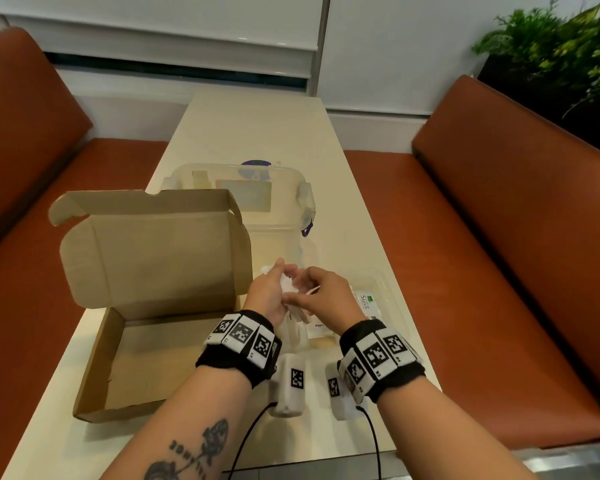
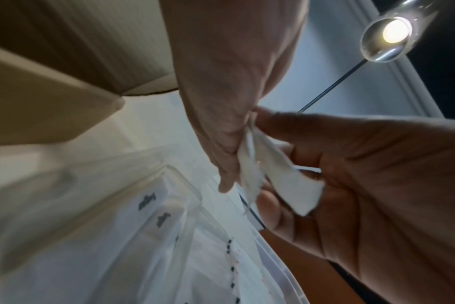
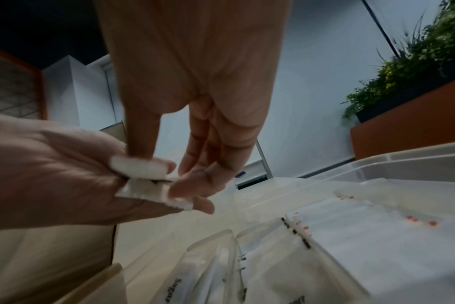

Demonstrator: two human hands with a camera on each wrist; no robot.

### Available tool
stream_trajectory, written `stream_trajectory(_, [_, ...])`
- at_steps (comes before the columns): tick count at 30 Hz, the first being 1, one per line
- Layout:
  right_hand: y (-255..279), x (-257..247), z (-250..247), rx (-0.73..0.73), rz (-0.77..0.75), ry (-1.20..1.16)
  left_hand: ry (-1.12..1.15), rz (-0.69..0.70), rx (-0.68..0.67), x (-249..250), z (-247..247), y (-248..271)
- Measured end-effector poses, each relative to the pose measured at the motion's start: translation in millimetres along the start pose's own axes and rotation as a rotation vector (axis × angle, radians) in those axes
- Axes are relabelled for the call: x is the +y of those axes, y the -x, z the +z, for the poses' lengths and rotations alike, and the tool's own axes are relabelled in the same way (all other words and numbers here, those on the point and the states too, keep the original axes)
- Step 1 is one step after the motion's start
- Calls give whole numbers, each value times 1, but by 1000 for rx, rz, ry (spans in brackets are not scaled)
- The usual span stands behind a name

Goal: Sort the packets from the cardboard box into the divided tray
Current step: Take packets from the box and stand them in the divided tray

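The open cardboard box [image 1: 146, 341] lies at the table's left with its lid up, and its floor looks bare. Right of it stands the clear divided tray [image 1: 387, 289], its compartments holding white packets marked Stevia [image 1: 366, 301], Pepper and Sugar [image 3: 177, 288]. Above the tray's left part my left hand [image 1: 278, 282] holds a few small white packets [image 1: 290, 287] between thumb and fingers. My right hand [image 1: 312, 294] pinches the same small white packets [image 3: 143, 181] from the other side, thumb on top. In the left wrist view the small white packets [image 2: 278, 176] fan out between both hands.
A clear lidded plastic container [image 1: 257, 178] stands behind the box and tray. Orange benches [image 1: 499, 237] flank the narrow cream table [image 1: 257, 126]. A green plant [image 1: 551, 46] sits at the back right. Cables trail from both wrists over the table's near edge.
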State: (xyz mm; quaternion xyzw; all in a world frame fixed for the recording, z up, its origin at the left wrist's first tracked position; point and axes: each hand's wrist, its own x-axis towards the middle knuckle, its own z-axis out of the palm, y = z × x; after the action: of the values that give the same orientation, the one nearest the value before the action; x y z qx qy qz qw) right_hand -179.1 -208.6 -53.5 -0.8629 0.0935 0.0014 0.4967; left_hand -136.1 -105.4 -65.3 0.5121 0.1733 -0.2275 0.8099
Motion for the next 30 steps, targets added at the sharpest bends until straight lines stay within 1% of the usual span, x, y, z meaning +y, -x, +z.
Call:
stream_trajectory(2, [1,2,-2,-4,-3,31,48,-40,-8,-1,1,2])
stream_trajectory(6, [3,5,-5,21,47,-16,157,-158,-88,-2,4,5])
stream_trajectory(9, [5,8,-7,44,60,-5,117,-177,-157,-4,5,8])
stream_trajectory(12, [6,11,-7,68,89,-7,109,-236,-254,-2,5,15])
stream_trajectory(13, [6,11,-8,72,98,-22,118,-247,-262,-2,6,16])
stream_trajectory(16, [6,12,-9,83,109,-110,146,-231,-227,-1,4,14])
stream_trajectory(18, [5,11,-8,83,117,-169,102,-213,-221,-3,3,12])
stream_trajectory(20, [4,10,-8,83,135,-222,66,-206,-185,-4,1,10])
stream_trajectory(25, [-1,11,-11,111,190,-331,127,-143,-77,-5,2,6])
stream_trajectory(30, [-3,12,-15,102,239,-383,-28,-25,-1,-4,4,4])
